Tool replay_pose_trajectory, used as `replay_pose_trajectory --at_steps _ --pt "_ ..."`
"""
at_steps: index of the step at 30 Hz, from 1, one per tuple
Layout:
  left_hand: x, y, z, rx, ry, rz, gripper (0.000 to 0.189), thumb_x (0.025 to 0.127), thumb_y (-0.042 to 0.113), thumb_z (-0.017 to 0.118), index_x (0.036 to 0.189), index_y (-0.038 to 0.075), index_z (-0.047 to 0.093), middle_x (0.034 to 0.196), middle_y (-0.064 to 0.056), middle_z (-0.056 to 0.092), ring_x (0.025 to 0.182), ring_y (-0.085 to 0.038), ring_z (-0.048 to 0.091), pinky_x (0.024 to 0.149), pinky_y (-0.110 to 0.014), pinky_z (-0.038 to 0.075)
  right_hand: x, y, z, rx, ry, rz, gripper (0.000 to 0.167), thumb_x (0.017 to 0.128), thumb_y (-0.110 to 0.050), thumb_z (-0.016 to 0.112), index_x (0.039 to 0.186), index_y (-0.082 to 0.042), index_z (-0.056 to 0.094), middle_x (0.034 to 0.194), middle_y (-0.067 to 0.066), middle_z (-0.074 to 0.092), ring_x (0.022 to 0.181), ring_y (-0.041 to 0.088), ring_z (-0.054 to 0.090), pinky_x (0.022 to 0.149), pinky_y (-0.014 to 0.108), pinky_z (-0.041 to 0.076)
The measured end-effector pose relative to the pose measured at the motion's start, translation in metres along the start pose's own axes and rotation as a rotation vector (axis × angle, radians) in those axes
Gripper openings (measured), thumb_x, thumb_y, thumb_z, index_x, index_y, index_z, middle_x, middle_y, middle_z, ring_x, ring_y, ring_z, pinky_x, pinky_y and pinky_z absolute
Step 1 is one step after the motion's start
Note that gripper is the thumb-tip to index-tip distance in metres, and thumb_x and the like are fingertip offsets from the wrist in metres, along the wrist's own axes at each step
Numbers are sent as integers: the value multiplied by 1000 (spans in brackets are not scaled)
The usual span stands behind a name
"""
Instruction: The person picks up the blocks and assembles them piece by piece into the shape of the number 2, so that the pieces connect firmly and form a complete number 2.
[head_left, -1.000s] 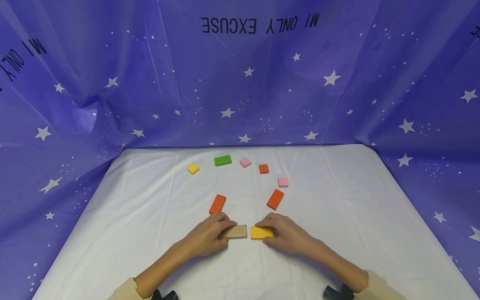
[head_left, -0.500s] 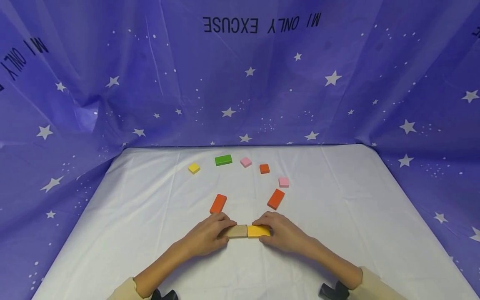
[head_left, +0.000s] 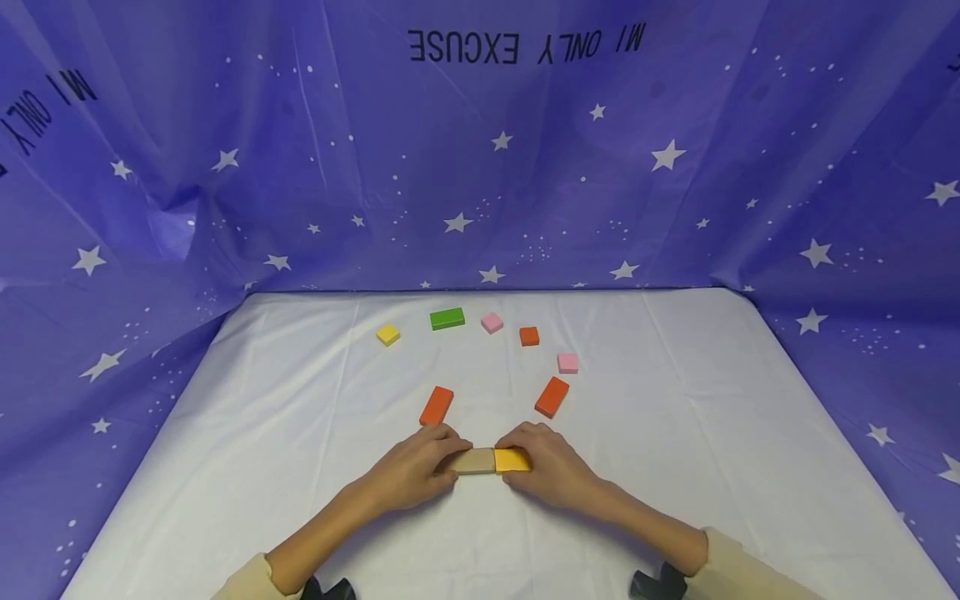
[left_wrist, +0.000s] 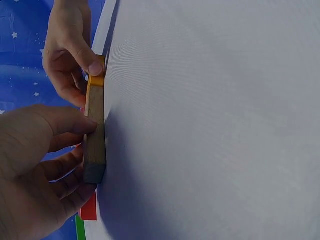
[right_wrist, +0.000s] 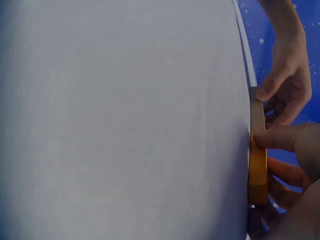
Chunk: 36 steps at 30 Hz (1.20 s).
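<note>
In the head view, a plain wooden block [head_left: 474, 462] and a yellow-orange block [head_left: 512, 461] lie end to end on the white cloth, their short ends touching. My left hand [head_left: 414, 469] pinches the wooden block between thumb and fingers, covering its left end. With thumb and fingers my right hand [head_left: 553, 468] grips the yellow-orange block and hides its right end. The left wrist view shows the wooden block [left_wrist: 95, 135] upright on its narrow edge or flat, I cannot tell. In the right wrist view the thumb presses the yellow-orange block [right_wrist: 258, 172] near the joint.
Two red blocks, left [head_left: 437, 406] and right [head_left: 552, 397], lie slanted beyond my hands. Farther back are a small yellow block [head_left: 387, 335], a green block [head_left: 447, 318], pink blocks [head_left: 492, 322] and an orange-red one [head_left: 529, 336]. A purple starry curtain [head_left: 480, 167] stands behind.
The yellow-orange block has moved left and closed the gap to the wooden block. My right hand has then slid farther left along it; my left hand has stayed in place.
</note>
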<state>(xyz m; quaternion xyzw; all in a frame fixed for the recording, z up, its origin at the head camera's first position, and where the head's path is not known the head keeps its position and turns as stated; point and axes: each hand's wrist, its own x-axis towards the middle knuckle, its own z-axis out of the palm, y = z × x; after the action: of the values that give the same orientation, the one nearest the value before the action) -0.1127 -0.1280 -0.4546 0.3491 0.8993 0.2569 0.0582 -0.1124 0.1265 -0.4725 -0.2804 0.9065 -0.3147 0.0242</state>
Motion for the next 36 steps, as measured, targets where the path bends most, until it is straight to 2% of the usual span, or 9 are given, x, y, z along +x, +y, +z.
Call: replay_pose_trajectory --at_steps 5,12,19,30,33,36 --pt "0 1 -1 -1 -3 -9 34 88 9 71 121 8 70 108 4 59 93 -9 53 79 -28 49 -1 -3 5 25 40 35 32 77 -13 83 108 -15 73 100 -8 66 90 11 54 79 34 43" --pt "-1 0 -1 8 -3 -14 33 88 9 72 121 8 70 108 4 60 93 -9 53 79 -29 50 -1 -4 8 75 24 91 34 79 -13 82 111 -19 72 102 -13 64 96 12 52 80 36 36" --pt "-1 0 0 12 3 -13 33 87 9 72 120 9 70 108 4 60 94 -9 54 79 -30 50 0 -5 8 100 20 101 31 79 -12 82 107 -20 71 102 -12 64 96 13 52 77 35 33" --pt "0 1 -1 16 -2 -25 32 88 12 72 120 11 70 110 5 60 94 -9 54 79 -30 51 1 -5 9 105 23 121 28 80 -18 84 104 -20 71 99 -12 63 95 13 52 76 36 32" --pt "1 0 -6 1 19 -32 33 88 14 72 121 10 70 114 3 62 98 -11 56 82 -33 52 1 -5 9 106 21 119 27 80 -19 84 104 -20 70 99 -12 62 94 13 52 76 36 32" --pt "4 -7 -16 -53 76 -34 37 88 12 73 124 8 68 115 -2 63 100 -17 57 86 -38 51 1 -5 9 108 20 117 27 80 -19 85 103 -21 70 98 -13 62 94 12 52 77 36 32"
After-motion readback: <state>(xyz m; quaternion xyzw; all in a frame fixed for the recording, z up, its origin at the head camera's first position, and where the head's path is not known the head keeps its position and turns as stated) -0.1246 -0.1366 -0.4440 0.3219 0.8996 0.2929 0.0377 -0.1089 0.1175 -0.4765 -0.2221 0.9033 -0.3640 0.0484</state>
